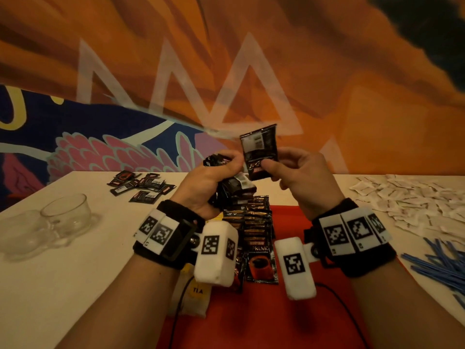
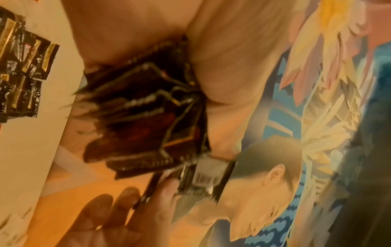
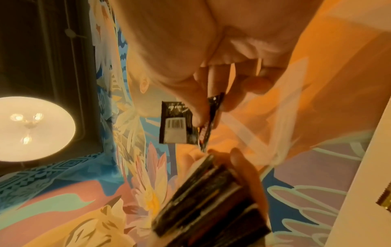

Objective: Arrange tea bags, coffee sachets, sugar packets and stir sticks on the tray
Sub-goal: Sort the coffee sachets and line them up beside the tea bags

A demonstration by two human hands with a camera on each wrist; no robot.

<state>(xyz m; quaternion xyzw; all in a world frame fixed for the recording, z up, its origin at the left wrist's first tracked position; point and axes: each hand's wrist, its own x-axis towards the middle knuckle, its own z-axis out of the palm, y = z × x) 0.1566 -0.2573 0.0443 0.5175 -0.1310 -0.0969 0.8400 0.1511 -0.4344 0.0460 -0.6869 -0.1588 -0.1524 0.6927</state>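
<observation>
My left hand grips a thick bundle of black coffee sachets raised above the tray; the same bundle fills the left wrist view. My right hand pinches one black sachet upright, barcode side towards me, just right of the bundle; this sachet also shows in the right wrist view. Below my hands a row of overlapping coffee sachets lies on the red tray. A tea bag lies at the tray's left edge.
More black sachets are scattered on the white table at the far left. Two glass cups stand at the left. White sugar packets cover the right side, with blue stir sticks nearer. A black cable crosses the tray.
</observation>
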